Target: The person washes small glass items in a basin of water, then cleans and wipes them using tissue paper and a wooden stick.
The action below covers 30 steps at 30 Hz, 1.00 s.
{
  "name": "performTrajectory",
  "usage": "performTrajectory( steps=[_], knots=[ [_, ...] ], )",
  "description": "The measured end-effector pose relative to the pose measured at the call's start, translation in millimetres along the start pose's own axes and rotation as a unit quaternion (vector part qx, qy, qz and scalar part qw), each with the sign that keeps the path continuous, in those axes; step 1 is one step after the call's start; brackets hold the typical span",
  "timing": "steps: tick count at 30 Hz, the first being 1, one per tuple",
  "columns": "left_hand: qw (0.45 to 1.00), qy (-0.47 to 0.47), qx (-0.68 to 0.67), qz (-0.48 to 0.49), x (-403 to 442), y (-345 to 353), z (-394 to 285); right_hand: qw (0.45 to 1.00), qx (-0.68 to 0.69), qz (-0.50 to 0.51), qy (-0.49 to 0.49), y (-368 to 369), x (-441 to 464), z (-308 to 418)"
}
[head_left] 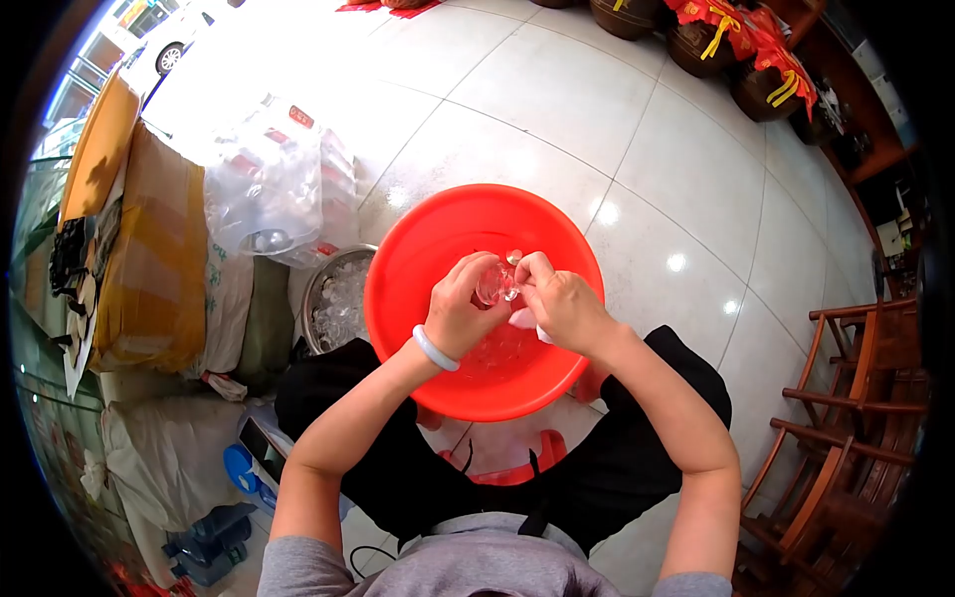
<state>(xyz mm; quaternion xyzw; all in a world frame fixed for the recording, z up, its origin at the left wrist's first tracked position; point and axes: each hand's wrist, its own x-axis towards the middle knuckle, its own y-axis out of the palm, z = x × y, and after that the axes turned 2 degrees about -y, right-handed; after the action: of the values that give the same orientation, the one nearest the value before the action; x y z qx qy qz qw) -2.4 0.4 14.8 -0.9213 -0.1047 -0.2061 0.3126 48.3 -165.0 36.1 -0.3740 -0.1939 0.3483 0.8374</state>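
Note:
Over a large red plastic basin (403, 229), my two hands meet. My left hand (460, 303), with a pale bracelet at its wrist, is closed around the rim of a small clear cup-like piece (494, 287), glass or plastic. My right hand (565, 303) is closed too, its fingertips against the right side of the clear piece. From under the right palm sticks out a pale, cloth-like piece (523, 318). A small shiny round thing (513, 256) shows just above the fingertips; what it belongs to is unclear. Clear items in the basin bottom are partly hidden by my hands.
Left of the basin stands a metal bowl (316, 308) of clear items, with plastic-wrapped goods (288, 179) behind it. A taped carton (149, 259) is at far left. Wooden chairs (846, 428) stand right; dark jars (701, 50) line the back. A red stool (507, 473) is below me.

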Motion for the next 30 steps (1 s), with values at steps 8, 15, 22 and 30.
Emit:
performTrajectory(
  steps=[8, 15, 22, 30],
  knots=[
    [0.994, -0.050, -0.093, 0.008, 1, -4, 3, 0.919, 0.367, -0.059, 0.132, -6, 6, 5],
    [0.998, -0.042, -0.033, 0.031, 9, -21, 11, 0.988, 0.017, -0.122, -0.097, 12, 5, -9],
    [0.973, -0.173, 0.126, 0.083, 28, -117, 68, 0.974, 0.187, -0.115, 0.052, 2, 2, -9],
    [0.853, -0.450, 0.206, 0.168, -70, -173, 222, 0.979, 0.163, -0.034, 0.121, 32, 2, -7]
  ],
)
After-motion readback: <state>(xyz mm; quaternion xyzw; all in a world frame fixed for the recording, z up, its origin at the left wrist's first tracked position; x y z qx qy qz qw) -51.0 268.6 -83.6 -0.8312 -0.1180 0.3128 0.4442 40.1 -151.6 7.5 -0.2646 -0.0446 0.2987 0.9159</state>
